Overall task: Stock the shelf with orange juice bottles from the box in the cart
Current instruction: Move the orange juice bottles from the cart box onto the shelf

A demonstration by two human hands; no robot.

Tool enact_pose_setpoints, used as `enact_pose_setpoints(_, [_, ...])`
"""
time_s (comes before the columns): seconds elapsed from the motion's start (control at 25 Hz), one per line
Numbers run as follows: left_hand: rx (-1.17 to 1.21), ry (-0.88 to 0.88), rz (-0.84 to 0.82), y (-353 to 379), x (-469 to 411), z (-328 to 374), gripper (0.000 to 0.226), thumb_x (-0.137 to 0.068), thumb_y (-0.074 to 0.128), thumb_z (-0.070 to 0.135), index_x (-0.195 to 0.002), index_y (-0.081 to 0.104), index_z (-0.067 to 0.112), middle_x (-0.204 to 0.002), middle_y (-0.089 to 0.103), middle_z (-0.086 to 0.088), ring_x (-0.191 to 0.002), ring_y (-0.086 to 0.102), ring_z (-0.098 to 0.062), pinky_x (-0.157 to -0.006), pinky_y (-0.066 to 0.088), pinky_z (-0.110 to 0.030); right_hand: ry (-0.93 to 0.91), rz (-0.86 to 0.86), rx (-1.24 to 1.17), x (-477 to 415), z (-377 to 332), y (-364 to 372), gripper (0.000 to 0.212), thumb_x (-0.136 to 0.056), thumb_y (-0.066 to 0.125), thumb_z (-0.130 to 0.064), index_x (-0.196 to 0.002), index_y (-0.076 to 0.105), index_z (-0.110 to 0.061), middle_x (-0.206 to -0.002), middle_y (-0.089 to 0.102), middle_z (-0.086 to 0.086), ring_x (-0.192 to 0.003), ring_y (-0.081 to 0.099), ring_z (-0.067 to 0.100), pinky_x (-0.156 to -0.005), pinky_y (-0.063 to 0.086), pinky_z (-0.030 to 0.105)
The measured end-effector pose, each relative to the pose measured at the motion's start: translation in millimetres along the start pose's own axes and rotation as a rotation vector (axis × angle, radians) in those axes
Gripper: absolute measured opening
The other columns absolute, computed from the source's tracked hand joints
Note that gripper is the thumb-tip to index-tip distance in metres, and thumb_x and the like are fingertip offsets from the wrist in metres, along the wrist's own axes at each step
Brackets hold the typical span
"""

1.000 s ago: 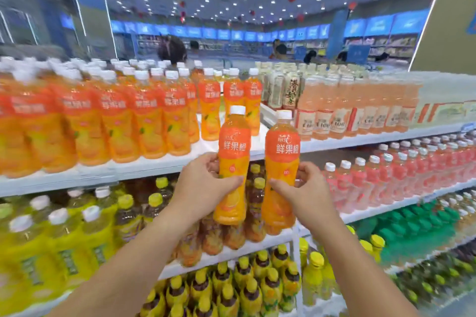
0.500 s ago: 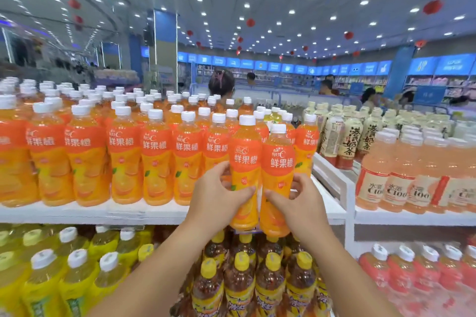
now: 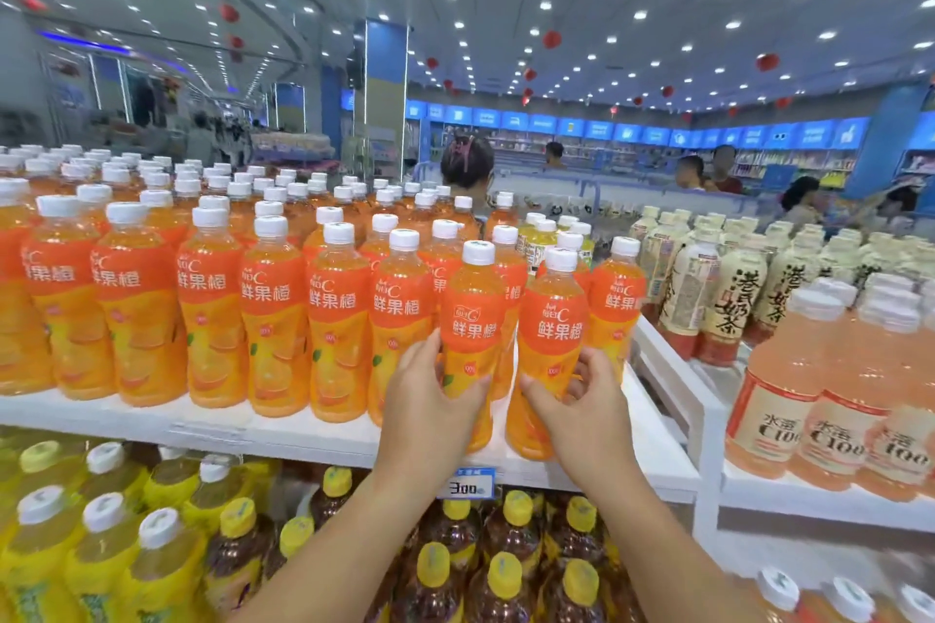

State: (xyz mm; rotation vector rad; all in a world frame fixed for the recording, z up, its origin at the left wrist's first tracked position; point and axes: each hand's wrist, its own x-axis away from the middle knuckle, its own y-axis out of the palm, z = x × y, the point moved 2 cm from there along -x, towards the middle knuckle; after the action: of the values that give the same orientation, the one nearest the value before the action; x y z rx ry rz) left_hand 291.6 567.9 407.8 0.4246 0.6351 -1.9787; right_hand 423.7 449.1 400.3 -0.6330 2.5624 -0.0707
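Left orange plastic juice bottle point(image 3: 473, 334), white-capped: upright at the white shelf's point(image 3: 253, 428) front edge, gripped by left hand point(image 3: 430, 405). Right orange plastic juice bottle point(image 3: 551, 344): just beside, at its 3 o'clock, gripped by right hand point(image 3: 584, 412).

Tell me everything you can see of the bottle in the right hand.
The bottle is clear plastic, holding orange juice, with a white cap and an orange label bearing white characters. It is upright at the shelf edge, beside a second bottle in the left hand. The right hand grips its lower half.
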Motion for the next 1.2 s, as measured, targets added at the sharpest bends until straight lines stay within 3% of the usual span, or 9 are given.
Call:
enact_pose_setpoints(0.16, [-0.031,-0.008,0.033,8.2,-1.1,-7.6,0.062,-0.087,0.074,0.04,-0.143,0.048,0.03,-0.132,0.055,0.016,-0.126,0.054,-0.009,-0.107,0.049,-0.038,0.0,-0.037,-0.056,0.3,5.5,7.5,0.048,-0.085,0.079,-0.026,-0.125,0.054,-0.032,-0.116,0.066,-0.022,-0.109,0.062,-0.005,-0.096,0.052,0.021])
enact_pose_setpoints(0.32, [-0.036,-0.025,0.016,9.4,3.9,-5.8,0.062,-0.09,0.07,0.043,-0.145,0.043,0.035,-0.137,0.056,0.021,-0.13,0.053,-0.004,-0.106,0.05,-0.038,0.031,-0.062,-0.094,3.9,9.2,8.1,0.048,-0.086,0.078,-0.025,-0.12,0.049,-0.045,-0.109,0.06,-0.04,-0.105,0.054,-0.025,-0.085,0.044,0.002])
enact_pose_setpoints(0.4, [-0.027,-0.048,0.021,7.8,9.6,-8.8,0.058,-0.09,0.072,0.039,-0.142,0.049,0.03,-0.132,0.06,0.021,-0.126,0.056,-0.004,-0.104,0.051,-0.034,0.049,-0.092,-0.092,8.0,18.7,5.4,0.051,-0.086,0.078,-0.031,-0.126,0.048,-0.042,-0.115,0.055,-0.038,-0.109,0.053,-0.021,-0.094,0.043,0.01])
enact_pose_setpoints(0.52, [-0.086,-0.071,0.029,5.3,19.0,-16.7,0.062,-0.089,0.073,0.042,-0.143,0.054,0.018,-0.135,0.064,0.008,-0.127,0.058,-0.013,-0.105,0.052,-0.039,0.069,-0.093,-0.084,15.8,30.9,0.5,0.061,-0.084,0.078,-0.039,-0.137,0.05,-0.026,-0.131,0.058,-0.015,-0.124,0.056,0.004,-0.106,0.048,0.032])
enact_pose_setpoints(0.64, [-0.125,-0.066,0.044,3.7,17.6,-15.3,0.065,-0.089,0.073,0.042,-0.144,0.053,0.014,-0.136,0.063,0.004,-0.128,0.058,-0.016,-0.106,0.051,-0.039,0.077,-0.082,-0.08,15.9,31.6,1.4,0.069,-0.082,0.079,-0.044,-0.141,0.052,-0.021,-0.137,0.061,-0.005,-0.125,0.058,0.012,-0.107,0.05,0.042])
enact_pose_setpoints(0.8, [-0.201,-0.002,0.03,1.8,12.5,-7.7,0.038,-0.093,0.07,0.035,-0.128,0.066,0.019,-0.103,0.062,0.026,-0.107,0.065,-0.004,-0.084,0.044,-0.008,0.093,-0.086,-0.083,10.9,27.4,9.0,0.07,-0.081,0.08,-0.044,-0.141,0.052,-0.02,-0.134,0.063,-0.006,-0.122,0.061,0.011,-0.104,0.052,0.042])
enact_pose_setpoints(0.88, [-0.222,0.012,0.023,0.4,11.2,-8.6,0.033,-0.094,0.069,0.034,-0.124,0.067,0.02,-0.097,0.058,0.028,-0.097,0.061,0.001,-0.077,0.038,-0.002,0.1,-0.086,-0.088,10.4,26.4,11.7,0.067,-0.083,0.079,-0.038,-0.14,0.052,-0.019,-0.131,0.064,-0.008,-0.119,0.061,0.009,-0.103,0.053,0.039])
enact_pose_setpoints(1.08, [-0.222,0.032,0.024,1.7,7.6,-16.7,0.027,-0.095,0.067,0.036,-0.116,0.067,0.02,-0.105,0.072,0.014,-0.098,0.067,-0.006,-0.084,0.054,-0.022,0.116,-0.068,-0.1,10.7,25.5,15.5,0.063,-0.083,0.08,-0.036,-0.138,0.054,-0.02,-0.127,0.066,-0.009,-0.117,0.063,0.007,-0.101,0.054,0.037])
enact_pose_setpoints(1.2, [-0.24,0.032,0.034,2.9,6.7,-17.8,0.03,-0.095,0.066,0.037,-0.118,0.066,0.018,-0.103,0.073,0.01,-0.095,0.067,-0.005,-0.082,0.057,-0.026,0.125,-0.053,-0.099,10.7,26.4,16.2,0.066,-0.083,0.08,-0.037,-0.141,0.053,-0.018,-0.129,0.065,-0.006,-0.118,0.063,0.01,-0.102,0.054,0.04])
